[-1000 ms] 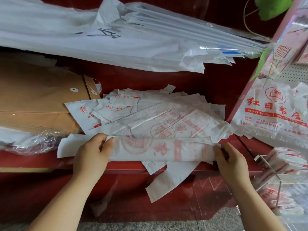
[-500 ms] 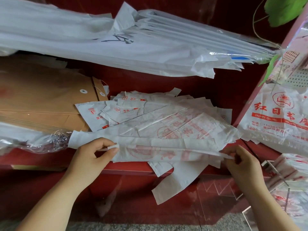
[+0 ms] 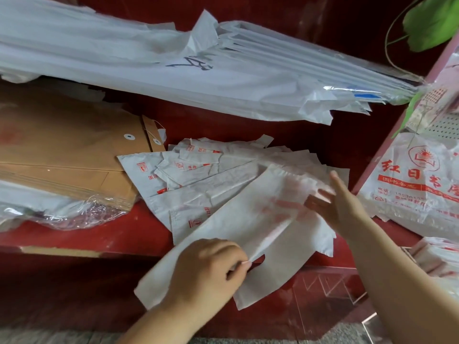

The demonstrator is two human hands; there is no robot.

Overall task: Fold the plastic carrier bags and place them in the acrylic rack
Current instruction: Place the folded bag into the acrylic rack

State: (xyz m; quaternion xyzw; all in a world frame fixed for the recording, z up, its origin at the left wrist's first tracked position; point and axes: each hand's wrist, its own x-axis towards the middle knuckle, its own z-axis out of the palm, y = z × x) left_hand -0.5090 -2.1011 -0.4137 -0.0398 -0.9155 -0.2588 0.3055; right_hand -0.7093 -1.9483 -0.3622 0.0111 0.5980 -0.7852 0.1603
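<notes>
While the left hand [image 3: 208, 271] pinches the carrier bag [image 3: 248, 219] by its near edge, the right hand [image 3: 340, 204] is spread flat at its far end.

The left fingers are curled, thumb and forefinger nipping the plastic; the right fingers are straight and blurred, so contact cannot be told. The bag slants across the front lip of the red shelf [image 3: 111, 234], lying over a loose pile of bags [image 3: 211, 170]. Brown envelopes [image 3: 62, 150] and crumpled clear wrap [image 3: 62, 212] crowd the left, a bundle of white sheets [image 3: 149, 70] overhangs behind, and a printed bag [image 3: 417, 184] hangs at right above the acrylic rack [image 3: 366, 320] and its folded bags [image 3: 439, 259].
</notes>
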